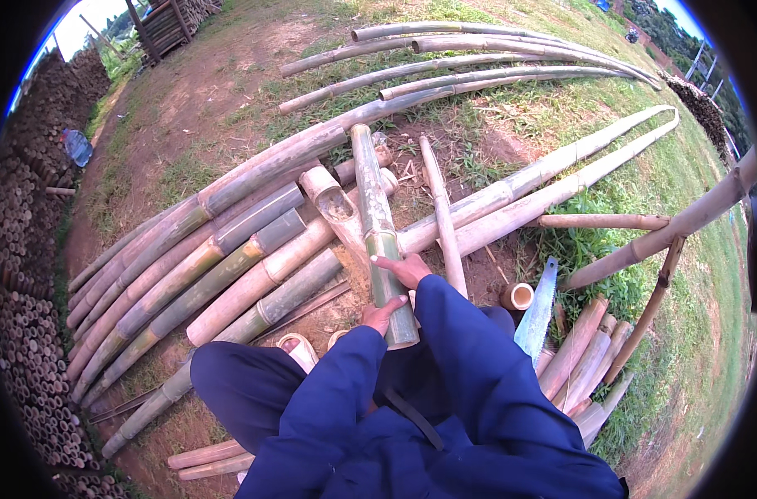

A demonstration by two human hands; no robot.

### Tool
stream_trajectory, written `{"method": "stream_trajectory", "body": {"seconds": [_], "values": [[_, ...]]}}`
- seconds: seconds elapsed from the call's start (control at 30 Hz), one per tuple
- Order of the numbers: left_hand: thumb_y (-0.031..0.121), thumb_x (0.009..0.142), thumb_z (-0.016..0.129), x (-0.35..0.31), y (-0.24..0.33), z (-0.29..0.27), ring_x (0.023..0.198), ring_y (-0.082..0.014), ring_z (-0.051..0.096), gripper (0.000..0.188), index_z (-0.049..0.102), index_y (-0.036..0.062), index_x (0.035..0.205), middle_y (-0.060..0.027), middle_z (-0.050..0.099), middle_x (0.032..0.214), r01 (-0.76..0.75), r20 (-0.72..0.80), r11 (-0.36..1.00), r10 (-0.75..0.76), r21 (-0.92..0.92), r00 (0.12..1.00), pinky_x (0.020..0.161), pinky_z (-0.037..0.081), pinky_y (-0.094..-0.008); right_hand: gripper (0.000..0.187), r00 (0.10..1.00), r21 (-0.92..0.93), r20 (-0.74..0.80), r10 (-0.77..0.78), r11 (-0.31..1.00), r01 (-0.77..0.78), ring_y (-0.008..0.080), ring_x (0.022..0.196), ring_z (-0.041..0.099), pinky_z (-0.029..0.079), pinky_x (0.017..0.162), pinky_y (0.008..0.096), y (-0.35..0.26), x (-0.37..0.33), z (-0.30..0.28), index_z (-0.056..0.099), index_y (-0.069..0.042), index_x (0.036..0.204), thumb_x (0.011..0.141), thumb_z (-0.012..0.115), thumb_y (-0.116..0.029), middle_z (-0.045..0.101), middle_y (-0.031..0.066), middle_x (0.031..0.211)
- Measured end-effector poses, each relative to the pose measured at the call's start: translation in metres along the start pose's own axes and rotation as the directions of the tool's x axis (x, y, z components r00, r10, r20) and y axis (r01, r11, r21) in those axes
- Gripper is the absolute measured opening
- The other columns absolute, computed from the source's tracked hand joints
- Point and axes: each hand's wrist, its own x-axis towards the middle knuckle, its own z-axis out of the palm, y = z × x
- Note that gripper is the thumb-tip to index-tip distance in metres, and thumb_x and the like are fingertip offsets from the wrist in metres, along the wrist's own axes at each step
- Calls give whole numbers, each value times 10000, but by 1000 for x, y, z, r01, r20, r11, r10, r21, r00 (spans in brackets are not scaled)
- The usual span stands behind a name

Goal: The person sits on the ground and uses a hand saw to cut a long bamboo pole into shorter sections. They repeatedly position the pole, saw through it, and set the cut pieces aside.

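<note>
Left hand [382, 314]: lower centre, clasped on the green-brown bamboo pole [377, 229].
Right hand [406, 268]: fingers laid flat atop it.
Handsaw [537, 309]: right, idle.
Tip: steady both ends firmly.

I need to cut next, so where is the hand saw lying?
In the head view the hand saw lies on the ground at the person's right, blade pointing away, between a short bamboo ring and a bundle of short bamboo pieces.

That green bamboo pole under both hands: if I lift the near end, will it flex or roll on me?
The bamboo pole looks thick and straight, so probably stiff. It is round and lies across other poles, so it may roll sideways. Its smooth green skin could be slippery under the left hand and right hand.
</note>
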Motion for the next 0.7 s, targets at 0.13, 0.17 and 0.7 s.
{"method": "stream_trajectory", "body": {"seconds": [0.13, 0.17, 0.7], "values": [[278, 808, 870, 16, -27, -11, 907, -255, 766, 578, 667, -74, 1219, -170, 764, 1034, -123, -30, 931, 142, 342, 989, 848, 600, -363, 786, 993, 282, 118, -12, 959, -22, 310, 1006, 720, 571, 879, 404, -7, -24, 15, 651, 96, 1262, 702, 907, -392, 710, 238, 1143], [305, 795, 872, 12, -27, 0, 905, -257, 768, 565, 690, -64, 1181, -175, 769, 1023, -151, -1, 941, 158, 303, 987, 854, 595, -362, 742, 995, 320, 94, 12, 947, -42, 285, 966, 718, 575, 842, 403, 11, -14, 9, 659, 89, 1247, 716, 902, -369, 712, 215, 1112], [548, 971, 672, -30, 24, 46, 1200, -366, 639, 856, 355, -39, 1508, -312, 569, 1372, -468, -106, 874, 481, 129, 870, 1018, 513, -437, 831, 879, -56, 76, -470, 879, 474, 247, 1036, 678, 547, 938, 369, -89, -75, -72, 536, 63, 1358, 681, 912, -237, 687, 170, 1154]]}}
